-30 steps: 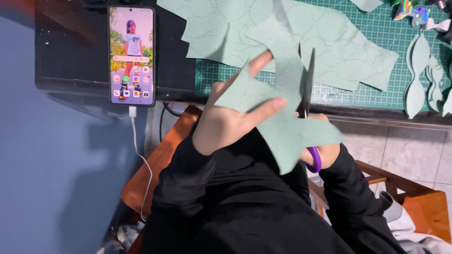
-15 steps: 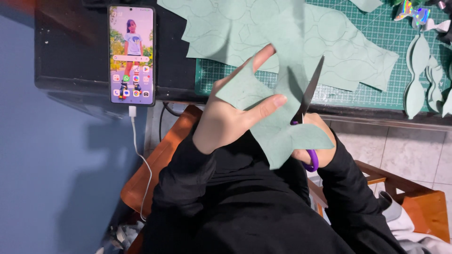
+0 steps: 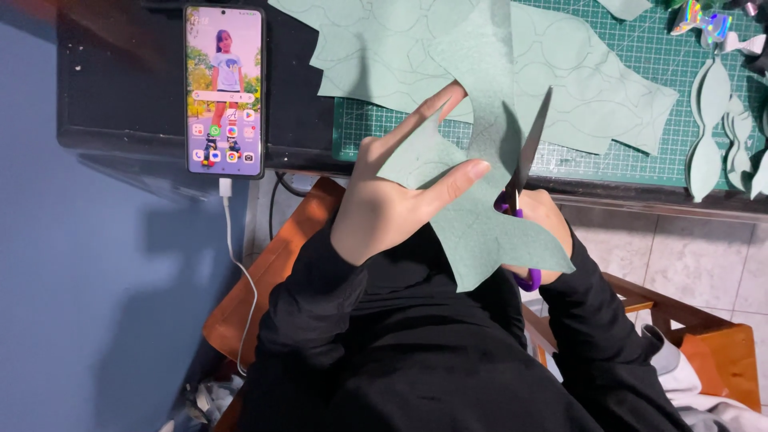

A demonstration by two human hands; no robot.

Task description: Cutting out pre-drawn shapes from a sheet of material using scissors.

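Two hands work just off the table edge (image 3: 640,204): the left hand (image 3: 384,200) pinches the pale green sheet (image 3: 480,232), the right hand (image 3: 544,224) is closed on purple-handled scissors (image 3: 524,172), blades parted, above the cutting mat (image 3: 640,88).

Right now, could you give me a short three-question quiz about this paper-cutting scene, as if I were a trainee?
1. True or false: the left hand pinches the pale green paper piece.
2. Which hand works the purple-handled scissors? A) left B) right C) neither
3. What is plugged into the smartphone?

Key
1. True; thumb on top, fingers behind.
2. B; the right hand is mostly hidden behind the paper.
3. A white charging cable, hanging off the black desk beside the green cutting mat.
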